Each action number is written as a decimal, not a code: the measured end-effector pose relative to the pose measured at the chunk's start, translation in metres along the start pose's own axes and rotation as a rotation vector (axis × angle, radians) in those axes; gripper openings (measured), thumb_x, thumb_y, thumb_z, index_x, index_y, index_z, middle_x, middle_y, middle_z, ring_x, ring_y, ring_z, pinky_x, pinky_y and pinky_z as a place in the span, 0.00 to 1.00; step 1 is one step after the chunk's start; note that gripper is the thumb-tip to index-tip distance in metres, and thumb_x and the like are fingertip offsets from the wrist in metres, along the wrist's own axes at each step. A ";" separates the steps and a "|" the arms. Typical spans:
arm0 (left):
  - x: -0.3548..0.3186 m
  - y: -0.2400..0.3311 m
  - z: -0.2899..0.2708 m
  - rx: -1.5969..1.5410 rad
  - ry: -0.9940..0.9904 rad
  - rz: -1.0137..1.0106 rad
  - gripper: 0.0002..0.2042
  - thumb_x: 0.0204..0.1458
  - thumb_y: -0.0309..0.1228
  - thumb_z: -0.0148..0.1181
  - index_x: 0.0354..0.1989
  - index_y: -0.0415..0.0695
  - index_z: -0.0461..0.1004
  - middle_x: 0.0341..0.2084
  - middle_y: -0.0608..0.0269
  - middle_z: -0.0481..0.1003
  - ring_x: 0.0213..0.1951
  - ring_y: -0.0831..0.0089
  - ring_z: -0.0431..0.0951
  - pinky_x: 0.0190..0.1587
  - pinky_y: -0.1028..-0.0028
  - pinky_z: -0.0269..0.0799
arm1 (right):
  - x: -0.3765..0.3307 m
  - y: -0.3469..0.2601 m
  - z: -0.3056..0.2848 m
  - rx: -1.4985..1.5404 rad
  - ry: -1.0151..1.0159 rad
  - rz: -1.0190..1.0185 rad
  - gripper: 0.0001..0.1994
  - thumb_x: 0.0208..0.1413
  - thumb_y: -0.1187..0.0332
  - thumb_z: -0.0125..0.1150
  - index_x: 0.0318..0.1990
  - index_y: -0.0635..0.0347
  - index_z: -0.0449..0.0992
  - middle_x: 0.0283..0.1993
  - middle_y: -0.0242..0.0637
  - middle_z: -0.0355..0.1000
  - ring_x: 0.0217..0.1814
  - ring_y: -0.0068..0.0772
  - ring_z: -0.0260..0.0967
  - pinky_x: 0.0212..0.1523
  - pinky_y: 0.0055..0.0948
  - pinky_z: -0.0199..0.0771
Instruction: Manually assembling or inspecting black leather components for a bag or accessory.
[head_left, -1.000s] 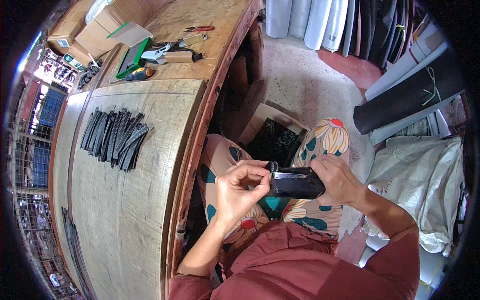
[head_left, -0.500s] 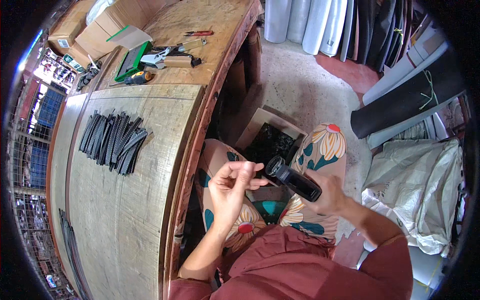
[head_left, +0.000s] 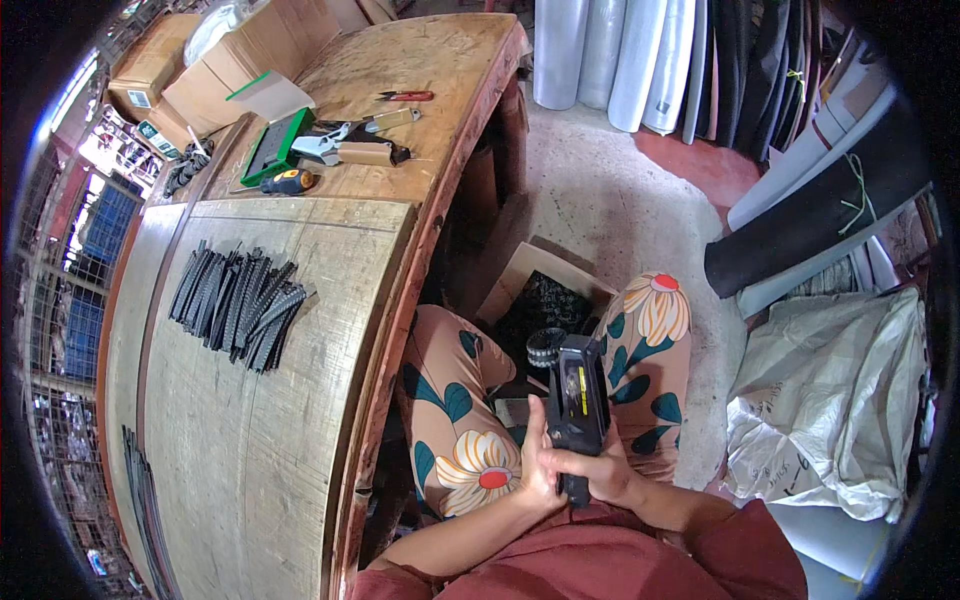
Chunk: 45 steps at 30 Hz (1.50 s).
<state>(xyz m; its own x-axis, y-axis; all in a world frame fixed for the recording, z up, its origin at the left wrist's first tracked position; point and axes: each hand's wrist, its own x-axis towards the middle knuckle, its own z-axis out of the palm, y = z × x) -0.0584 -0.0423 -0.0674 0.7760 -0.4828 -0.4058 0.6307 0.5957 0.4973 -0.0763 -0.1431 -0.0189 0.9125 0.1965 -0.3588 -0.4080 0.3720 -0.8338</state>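
Upright over my lap stands a black handheld tool (head_left: 578,385) with a yellow mark on its side and a round ribbed end (head_left: 545,347) at its top left. My right hand (head_left: 605,473) is wrapped round its lower part, thumb across the front. Against the left side of the same handle is my left hand (head_left: 537,465), with one finger stretched up along it and the others partly hidden. Beyond my knees, an open cardboard box (head_left: 497,290) holds a heap of small black pieces (head_left: 545,300).
Left is a wooden workbench (head_left: 270,430) bearing a pile of black ribbed strips (head_left: 240,305), longer dark strips (head_left: 143,510), a screwdriver (head_left: 290,181), a green tray (head_left: 278,150) and red-handled snips (head_left: 406,96). Right are a white sack (head_left: 825,400) and sheet rolls (head_left: 810,225).
The tool has swung from slanting to upright and come closer to my body. My left hand, apart from it before, has come down onto its handle. The view has shifted slightly.
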 end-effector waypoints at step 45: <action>0.055 0.086 0.007 0.454 0.106 0.238 0.37 0.57 0.57 0.41 0.68 0.51 0.39 0.69 0.57 0.35 0.69 0.59 0.33 0.66 0.50 0.27 | 0.015 0.001 -0.030 0.008 0.016 -0.059 0.11 0.46 0.74 0.55 0.38 0.68 0.71 0.35 0.41 0.73 0.40 0.32 0.71 0.45 0.31 0.70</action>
<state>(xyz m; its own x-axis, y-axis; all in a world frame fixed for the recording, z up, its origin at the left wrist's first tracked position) 0.0384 -0.0221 -0.0414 0.9082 -0.2868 -0.3048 0.3926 0.3315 0.8579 -0.0616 -0.1667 -0.0374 0.9351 0.1601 -0.3161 -0.3541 0.3898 -0.8501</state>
